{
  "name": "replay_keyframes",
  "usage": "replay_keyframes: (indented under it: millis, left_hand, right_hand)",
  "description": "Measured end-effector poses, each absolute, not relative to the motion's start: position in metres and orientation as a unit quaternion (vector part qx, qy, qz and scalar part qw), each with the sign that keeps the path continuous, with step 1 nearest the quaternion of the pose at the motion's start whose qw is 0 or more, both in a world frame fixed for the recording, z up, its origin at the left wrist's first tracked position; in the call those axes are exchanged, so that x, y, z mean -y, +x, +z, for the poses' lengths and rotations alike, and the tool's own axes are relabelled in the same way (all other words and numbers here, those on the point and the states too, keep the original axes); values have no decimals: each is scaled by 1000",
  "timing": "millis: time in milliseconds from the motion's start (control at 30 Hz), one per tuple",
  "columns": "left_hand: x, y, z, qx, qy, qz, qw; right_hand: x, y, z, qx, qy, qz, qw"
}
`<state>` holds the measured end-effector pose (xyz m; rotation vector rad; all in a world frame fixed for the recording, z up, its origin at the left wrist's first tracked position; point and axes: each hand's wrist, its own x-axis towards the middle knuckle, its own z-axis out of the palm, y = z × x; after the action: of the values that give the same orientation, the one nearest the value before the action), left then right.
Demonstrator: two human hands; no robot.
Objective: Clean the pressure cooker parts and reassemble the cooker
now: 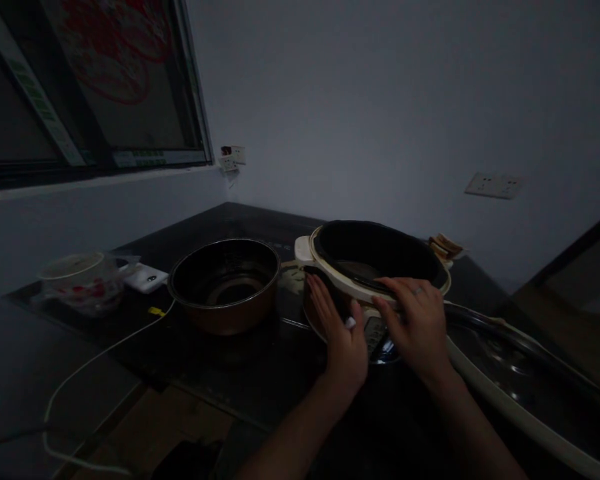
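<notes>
A pale-rimmed rice cooker stands with its top uncovered and a dark inside. My left hand lies against its outer side, fingers stretched out along the wall and thumb raised. A small white bit shows by that thumb; I cannot tell whether it is held or part of the cooker. My right hand, with a ring on one finger, grips the cooker's front rim, fingertips over the edge. Between the hands a control panel partly shows. A brown inner pot, dark inside, sits apart to the left.
A large lid with a pale edge lies at the right. Far left are a plastic-wrapped tub and a white device. A white cord hangs over the edge of the black tabletop. Wall sockets are behind.
</notes>
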<state>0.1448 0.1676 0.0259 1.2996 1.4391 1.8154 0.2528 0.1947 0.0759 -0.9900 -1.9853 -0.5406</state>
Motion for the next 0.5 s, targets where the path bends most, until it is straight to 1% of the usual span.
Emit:
replay_keyframes:
  millis: [67,167,300,367,500]
  left_hand:
    - [-153,159,18,-526,532,632,201]
    - [-143,170,10,-503,604,592,179]
    - [-152,161,10,-499,580,621,170]
    - [-159,153,12,-510,532,650,183]
    - [-168,139,18,-518,428,690,269]
  right_hand:
    - [-194,256,76,793,-393,-211,416]
    - [-194,258,76,798,-395,-200,409]
    - [-193,259,78,804,-390,-189,407]
    - [-193,259,78,802,-388,-188,414]
    - [-193,261,78,799,-390,-185,419]
